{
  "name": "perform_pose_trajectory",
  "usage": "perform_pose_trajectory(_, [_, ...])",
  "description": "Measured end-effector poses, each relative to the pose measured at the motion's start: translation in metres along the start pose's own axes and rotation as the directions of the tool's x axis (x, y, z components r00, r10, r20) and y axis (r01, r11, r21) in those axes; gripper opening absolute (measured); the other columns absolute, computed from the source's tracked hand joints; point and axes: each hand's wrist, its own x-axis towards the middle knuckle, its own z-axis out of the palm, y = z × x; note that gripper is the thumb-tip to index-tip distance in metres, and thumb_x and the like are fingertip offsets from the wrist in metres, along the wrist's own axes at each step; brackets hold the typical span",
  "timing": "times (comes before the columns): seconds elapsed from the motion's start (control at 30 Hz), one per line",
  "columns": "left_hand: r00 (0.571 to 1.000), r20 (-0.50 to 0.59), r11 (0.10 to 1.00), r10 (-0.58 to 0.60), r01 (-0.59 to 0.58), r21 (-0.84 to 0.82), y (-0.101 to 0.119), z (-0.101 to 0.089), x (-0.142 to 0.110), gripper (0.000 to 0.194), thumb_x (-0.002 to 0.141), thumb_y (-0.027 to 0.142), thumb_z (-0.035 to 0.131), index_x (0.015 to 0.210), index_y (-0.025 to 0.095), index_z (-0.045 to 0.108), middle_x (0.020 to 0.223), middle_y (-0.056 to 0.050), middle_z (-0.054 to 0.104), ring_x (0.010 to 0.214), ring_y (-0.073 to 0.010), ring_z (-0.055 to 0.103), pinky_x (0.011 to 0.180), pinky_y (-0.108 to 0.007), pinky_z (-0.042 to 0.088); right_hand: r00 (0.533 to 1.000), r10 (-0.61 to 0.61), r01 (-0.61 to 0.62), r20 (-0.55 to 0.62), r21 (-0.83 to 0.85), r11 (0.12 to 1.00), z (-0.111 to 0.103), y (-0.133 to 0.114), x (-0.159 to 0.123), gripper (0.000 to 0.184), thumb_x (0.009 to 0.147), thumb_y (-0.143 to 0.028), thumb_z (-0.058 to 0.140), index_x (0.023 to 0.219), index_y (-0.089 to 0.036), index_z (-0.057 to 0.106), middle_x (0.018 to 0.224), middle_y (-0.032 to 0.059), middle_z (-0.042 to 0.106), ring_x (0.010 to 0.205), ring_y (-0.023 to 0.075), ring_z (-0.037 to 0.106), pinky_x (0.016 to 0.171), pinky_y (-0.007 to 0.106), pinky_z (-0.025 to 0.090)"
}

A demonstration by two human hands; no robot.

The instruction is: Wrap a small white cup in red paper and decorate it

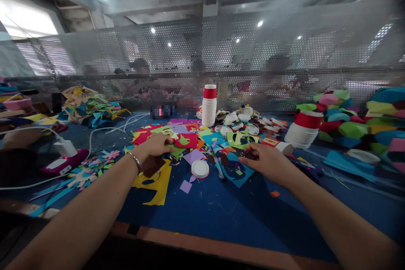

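Note:
Over a pile of coloured paper scraps, my left hand (156,145) hovers or rests with its fingers loosely bent and a little apart. A brown paper piece (153,166) and a yellow cut-out sheet (160,183) lie beneath its wrist. My right hand (268,160) is at the pile's right side, thumb and forefinger apart, close to dark brown paper pieces (224,159). I see nothing clearly held in either hand. Between them lie scissors (217,163), a white round lid (200,169), a purple paper square (194,157) and blue paper (242,177).
A tall paper-cup stack (209,107) stands behind the scraps, beside a heap of round lids (242,120). Another cup stack (303,130) tilts at right. A purple power strip (65,163) with white cables lies left, near another person's hand (23,138). Perforated metal panels (177,59) stand behind.

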Motion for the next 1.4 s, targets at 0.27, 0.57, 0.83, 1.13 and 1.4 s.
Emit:
perform_pose_trajectory(0.27, [0.983,-0.169,0.997,-0.068,0.060,-0.053,0.001,-0.020,-0.005,0.022,0.077,0.037,0.055,0.085,0.018,0.062,0.090,-0.007,0.069,0.082,-0.0209,0.062,0.073,-0.030,0.044,1.000,0.003,-0.003,-0.008,0.022,1.000,0.003,0.002,0.001,0.034,0.082,-0.053,0.059,0.088,-0.020,0.061,0.079,0.0056,0.068,0.071,0.0228,0.063,0.061,0.031,0.041])
perform_pose_trajectory(0.57, [0.997,-0.032,0.982,-0.073,0.066,-0.176,0.005,-0.022,-0.013,0.044,0.055,0.025,0.074,0.099,0.018,0.066,0.070,0.001,0.066,0.063,-0.0179,0.061,0.056,-0.026,0.043,1.000,-0.007,0.007,-0.019,0.025,1.000,0.001,-0.001,-0.001,0.033,0.082,-0.053,0.059,0.086,-0.020,0.061,0.078,0.0049,0.067,0.070,0.0220,0.062,0.060,0.030,0.040])
perform_pose_trajectory(0.83, [0.699,-0.711,0.986,-0.069,-0.063,-0.157,0.011,-0.037,-0.013,0.042,0.079,0.021,0.061,0.120,0.017,0.050,0.096,-0.004,0.061,0.080,-0.0173,0.058,0.077,-0.033,0.048,0.999,0.008,-0.007,-0.040,0.023,1.000,0.001,-0.001,0.000,0.034,0.083,-0.054,0.058,0.089,-0.021,0.061,0.082,0.0063,0.069,0.072,0.0231,0.063,0.061,0.031,0.041])
perform_pose_trajectory(1.13, [0.712,-0.692,0.798,0.119,-0.483,-0.361,0.079,-0.007,-0.027,0.047,0.084,0.017,0.063,0.127,0.025,0.044,0.103,-0.004,0.052,0.087,-0.0141,0.057,0.077,-0.029,0.052,0.992,0.020,0.011,-0.122,0.247,0.969,-0.004,-0.009,0.000,0.041,0.085,-0.062,0.055,0.089,-0.022,0.058,0.070,0.0011,0.064,0.064,0.0186,0.058,0.056,0.028,0.036])
perform_pose_trajectory(1.4, [0.848,-0.485,0.615,0.214,-0.502,-0.608,0.114,0.011,-0.044,0.047,0.086,0.017,0.062,0.128,0.026,0.043,0.104,-0.004,0.048,0.087,-0.0130,0.052,0.076,-0.027,0.051,0.997,0.077,-0.052,0.000,0.732,0.679,0.001,-0.030,-0.006,0.039,0.085,-0.059,0.059,0.092,-0.021,0.057,0.058,-0.0082,0.038,0.047,0.0074,0.027,0.043,0.022,0.020])
